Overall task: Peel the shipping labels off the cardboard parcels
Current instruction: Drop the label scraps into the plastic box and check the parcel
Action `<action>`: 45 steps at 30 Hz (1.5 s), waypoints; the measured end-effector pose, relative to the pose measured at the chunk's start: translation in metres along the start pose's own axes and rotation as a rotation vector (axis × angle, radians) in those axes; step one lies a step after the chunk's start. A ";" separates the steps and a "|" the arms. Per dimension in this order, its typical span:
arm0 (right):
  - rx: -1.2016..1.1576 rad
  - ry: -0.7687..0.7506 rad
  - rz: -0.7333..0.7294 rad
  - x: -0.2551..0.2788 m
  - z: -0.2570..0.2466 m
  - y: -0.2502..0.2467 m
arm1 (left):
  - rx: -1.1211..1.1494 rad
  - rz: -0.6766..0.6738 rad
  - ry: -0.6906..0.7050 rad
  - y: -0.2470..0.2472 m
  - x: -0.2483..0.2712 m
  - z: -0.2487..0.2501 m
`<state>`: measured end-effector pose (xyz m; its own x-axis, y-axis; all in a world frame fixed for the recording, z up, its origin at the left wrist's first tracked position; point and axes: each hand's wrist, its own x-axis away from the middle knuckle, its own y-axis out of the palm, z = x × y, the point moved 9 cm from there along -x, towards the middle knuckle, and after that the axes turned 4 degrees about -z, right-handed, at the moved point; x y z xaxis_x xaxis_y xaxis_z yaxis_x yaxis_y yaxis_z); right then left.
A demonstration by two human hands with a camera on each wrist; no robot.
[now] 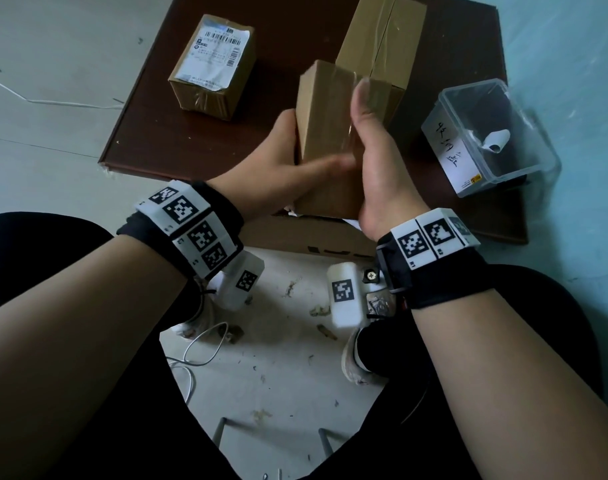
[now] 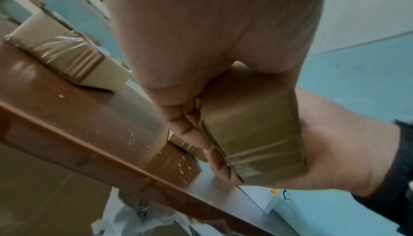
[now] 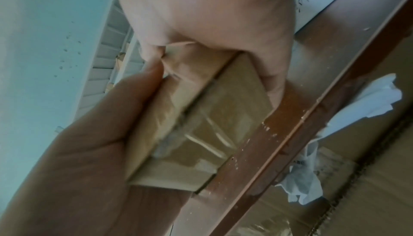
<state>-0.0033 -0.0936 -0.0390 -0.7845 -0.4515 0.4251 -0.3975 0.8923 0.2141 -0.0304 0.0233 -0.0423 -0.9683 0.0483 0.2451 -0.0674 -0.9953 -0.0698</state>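
Left hand (image 1: 278, 150) and right hand (image 1: 368, 147) clamp a small parcel (image 1: 326, 133) from both sides, lifted over the brown board (image 1: 278, 57) — no label on its visible faces. Likely turning it; next, the labelled parcel (image 1: 214, 64) behind — lift a label corner.

1. Small taped cardboard box (image 1: 325, 140), held upright above the counter; no label visible on the faces that show.
2. Second small box (image 1: 212, 65) sits far left on the counter, white shipping label (image 1: 218, 53) stuck on top.
3. Big taped box (image 1: 378, 43) stands just behind the held one.
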 end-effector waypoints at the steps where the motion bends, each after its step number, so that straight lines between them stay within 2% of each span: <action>1: 0.005 0.018 0.008 0.000 0.001 -0.002 | -0.033 -0.014 0.000 0.003 0.000 -0.002; 2: 0.014 0.030 0.006 0.000 0.001 -0.002 | -0.017 -0.011 -0.009 0.003 -0.001 -0.004; 6: -0.033 0.040 -0.039 -0.004 0.004 0.006 | 0.279 0.103 -0.094 -0.011 -0.004 -0.011; 9: -0.025 0.006 -0.150 -0.006 0.004 0.013 | 0.392 0.198 -0.109 -0.020 0.000 -0.009; 11: 0.073 -0.034 -0.206 -0.006 0.002 0.017 | 0.424 0.227 -0.144 -0.022 0.003 -0.010; 13: 0.271 -0.100 -0.174 -0.005 0.002 0.018 | 0.389 0.261 -0.166 -0.024 0.007 -0.009; 17: 0.489 -0.210 -0.035 -0.006 0.004 0.016 | 0.090 0.347 -0.070 -0.033 0.010 0.000; 20: 0.602 -0.243 -0.107 -0.009 -0.004 0.016 | 0.108 0.345 -0.094 -0.034 0.010 -0.005; 24: 0.481 -0.228 -0.277 -0.003 -0.018 0.013 | 0.215 0.257 -0.134 -0.027 0.005 -0.010; 26: 0.521 -0.255 -0.255 0.001 -0.021 0.011 | 0.248 0.206 -0.099 -0.023 0.003 -0.007; 29: 0.636 -0.362 -0.136 0.004 -0.025 0.010 | 0.223 0.200 -0.002 -0.023 -0.001 -0.002; 32: 0.669 -0.440 -0.049 0.009 -0.024 0.011 | 0.069 0.260 0.108 -0.032 -0.001 0.004; 35: 0.675 -0.477 -0.037 0.007 -0.026 0.014 | -0.128 0.335 0.192 -0.038 0.005 0.011; 39: 0.535 -0.436 -0.154 0.006 -0.027 0.022 | 0.075 0.470 0.234 -0.047 0.013 0.020; 42: 0.406 -0.438 -0.141 0.004 -0.028 0.024 | 0.096 0.530 0.207 -0.063 0.010 0.028; 45: 0.406 -0.415 -0.148 0.002 -0.025 0.026 | 0.177 0.563 0.192 -0.070 0.008 0.022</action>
<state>-0.0031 -0.0710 -0.0102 -0.7946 -0.6068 0.0202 -0.6030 0.7849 -0.1427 -0.0285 0.0914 -0.0138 -0.8707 -0.4903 0.0376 0.4914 -0.8705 0.0279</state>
